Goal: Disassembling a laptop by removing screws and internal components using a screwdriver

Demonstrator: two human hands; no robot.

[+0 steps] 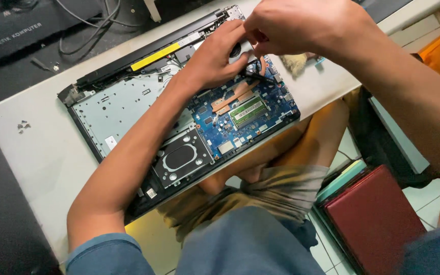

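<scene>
Right now an opened laptop [128, 107] lies on a pale table [42, 158], with its back cover off so you can see inside. The left hand [215, 56] rests on the far part of the laptop, with its fingers curled down beside the round fan [237, 50]. The right hand [301, 25] is just above the fan, and its fingers are pinched together close to the left hand's fingertips. I cannot tell what the right hand pinches, because it is too small and hidden. The blue board [250, 114] sits on the right side of the laptop, with 1 green memory stick [248, 111] and copper pipes [235, 97] on it. A long black battery with a yellow strip [154, 57] runs along the far edge of the laptop. Some tiny screws [23, 126] lie on the table, well left of the laptop. A dark red case [375, 219] lies on the floor, near and right of the laptop.
</scene>
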